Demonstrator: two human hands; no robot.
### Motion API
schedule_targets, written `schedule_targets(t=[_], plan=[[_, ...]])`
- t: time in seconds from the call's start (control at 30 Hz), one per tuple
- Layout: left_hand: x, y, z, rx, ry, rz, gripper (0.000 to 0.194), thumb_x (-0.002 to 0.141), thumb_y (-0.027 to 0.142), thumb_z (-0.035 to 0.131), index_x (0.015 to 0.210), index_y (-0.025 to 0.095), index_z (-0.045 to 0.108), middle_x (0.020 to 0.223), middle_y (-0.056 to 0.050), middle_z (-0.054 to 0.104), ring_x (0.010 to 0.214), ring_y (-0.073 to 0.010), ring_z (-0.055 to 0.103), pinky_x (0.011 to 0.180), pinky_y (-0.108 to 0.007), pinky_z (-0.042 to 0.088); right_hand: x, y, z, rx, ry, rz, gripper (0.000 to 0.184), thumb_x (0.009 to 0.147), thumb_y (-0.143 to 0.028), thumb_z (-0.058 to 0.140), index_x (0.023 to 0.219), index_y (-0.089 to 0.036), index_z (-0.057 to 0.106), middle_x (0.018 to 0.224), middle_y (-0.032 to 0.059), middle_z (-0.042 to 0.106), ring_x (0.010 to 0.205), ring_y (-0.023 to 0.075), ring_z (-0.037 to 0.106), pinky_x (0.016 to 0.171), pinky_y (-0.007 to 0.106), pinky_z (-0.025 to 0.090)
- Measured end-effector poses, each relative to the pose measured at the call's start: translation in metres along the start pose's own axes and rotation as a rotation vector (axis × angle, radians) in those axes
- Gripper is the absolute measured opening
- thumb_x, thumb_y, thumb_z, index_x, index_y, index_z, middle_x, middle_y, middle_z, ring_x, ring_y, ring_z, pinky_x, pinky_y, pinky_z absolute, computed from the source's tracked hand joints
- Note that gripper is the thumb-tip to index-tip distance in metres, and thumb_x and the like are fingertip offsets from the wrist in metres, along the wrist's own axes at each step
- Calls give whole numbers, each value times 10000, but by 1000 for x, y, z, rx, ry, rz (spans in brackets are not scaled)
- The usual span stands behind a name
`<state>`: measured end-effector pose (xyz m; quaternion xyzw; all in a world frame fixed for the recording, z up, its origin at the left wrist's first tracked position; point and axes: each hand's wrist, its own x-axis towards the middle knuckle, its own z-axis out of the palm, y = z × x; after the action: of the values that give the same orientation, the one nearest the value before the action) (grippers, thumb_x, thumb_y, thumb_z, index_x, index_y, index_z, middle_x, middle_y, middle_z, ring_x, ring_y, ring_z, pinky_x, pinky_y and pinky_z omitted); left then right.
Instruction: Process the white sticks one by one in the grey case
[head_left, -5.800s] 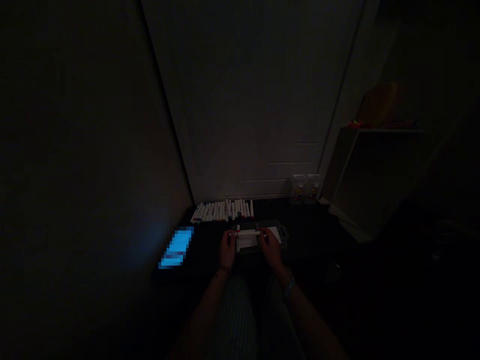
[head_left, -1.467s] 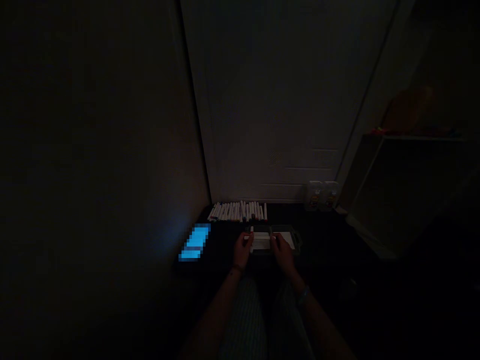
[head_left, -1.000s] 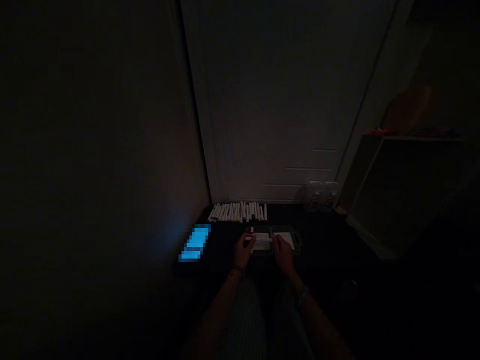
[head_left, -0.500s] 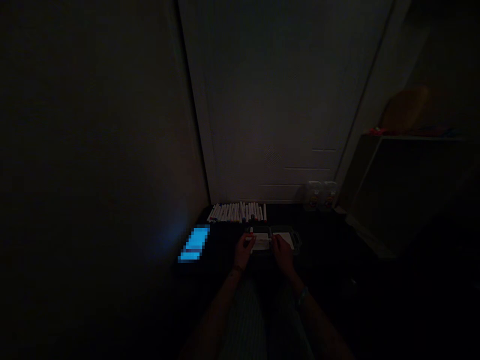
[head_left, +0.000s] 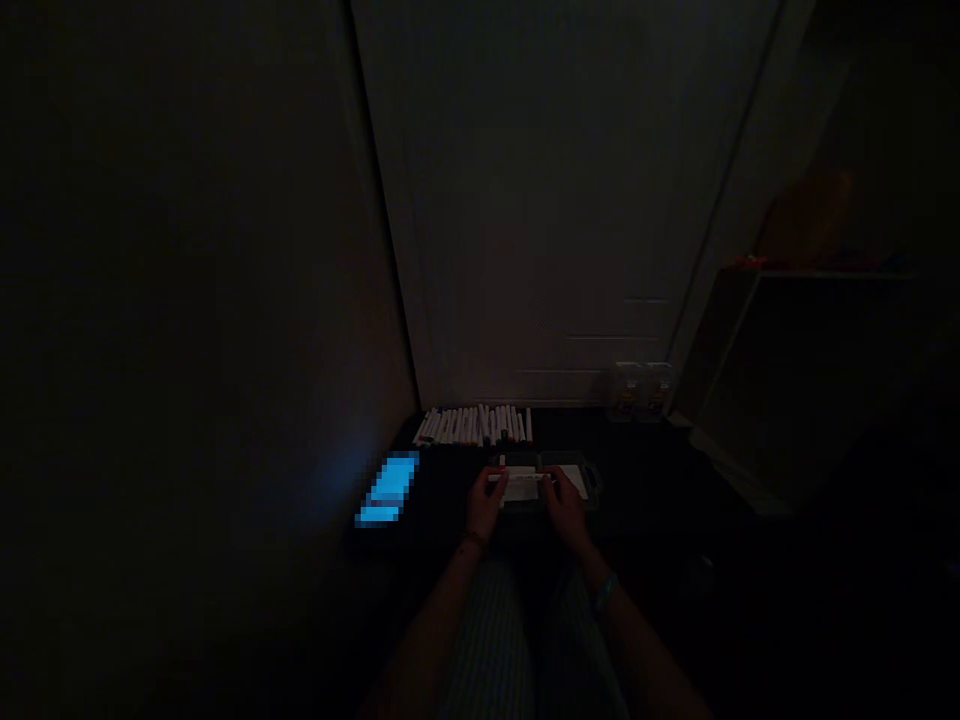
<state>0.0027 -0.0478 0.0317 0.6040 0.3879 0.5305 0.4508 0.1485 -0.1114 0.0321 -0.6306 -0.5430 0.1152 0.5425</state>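
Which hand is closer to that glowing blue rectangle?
Left. The left hand is to the right of the glowing blue rectangle, apart from it; the right hand is farther away on the same side.

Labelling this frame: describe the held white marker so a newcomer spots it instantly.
On the dark table, find the open plastic case. Over it, left hand and right hand hold the white marker. Unlike the row of markers behind, which point away, it lies crosswise.

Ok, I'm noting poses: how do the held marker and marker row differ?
The held marker runs crosswise between left hand and right hand; markers in the marker row point roughly forward. The held marker is being handled; the marker row lies untouched. Both look mainly white.
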Motion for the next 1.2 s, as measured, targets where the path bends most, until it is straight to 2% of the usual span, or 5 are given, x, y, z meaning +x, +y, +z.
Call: schedule_targets(t=[0.37, 0.6, 1.0, 1.2], plan=[[-2, 2, -1, 25, 7, -2, 322, 713, 465, 526, 832, 170, 572, 709, 3, 604, 656, -128, 544, 586, -212, 418, 1, 4, -1, 53, -19, -23, 363, 780, -193, 290, 1017, -206, 565, 964, 21, 612, 875, 153, 548, 753, 240, 406], [1, -2, -1, 34, 34, 13, 314, 712, 463, 527, 816, 168, 565, 743, -4, 609, 708, -137, 555, 645, -226, 429, 1, 3, -1, 77, -6, -12, 349, 798, -225, 307, 1029, -210, 568, 965, 24, 619, 875, 155, 555, 749, 242, 415], [1, -1, 0, 59, 72, -2, 320, 701, 497, 518, 720, 177, 536, 649, 16, 568, 630, -121, 524, 583, -205, 405, 0, 1, -2, 33, -7, -20, 338, 840, -288, 312, 1055, -214, 563, 963, 26, 623, 878, 160, 561, 769, 257, 410], [0, 0, -1, 56, 53, 31, 324, 714, 500, 504, 719, 177, 529, 650, 17, 564, 627, -115, 515, 582, -202, 399, 1, 1, -1, 21, -14, -28, 339, 854, -291, 289, 1047, -214, 557, 856, 16, 635, 801, 151, 574, 714, 243, 415]])
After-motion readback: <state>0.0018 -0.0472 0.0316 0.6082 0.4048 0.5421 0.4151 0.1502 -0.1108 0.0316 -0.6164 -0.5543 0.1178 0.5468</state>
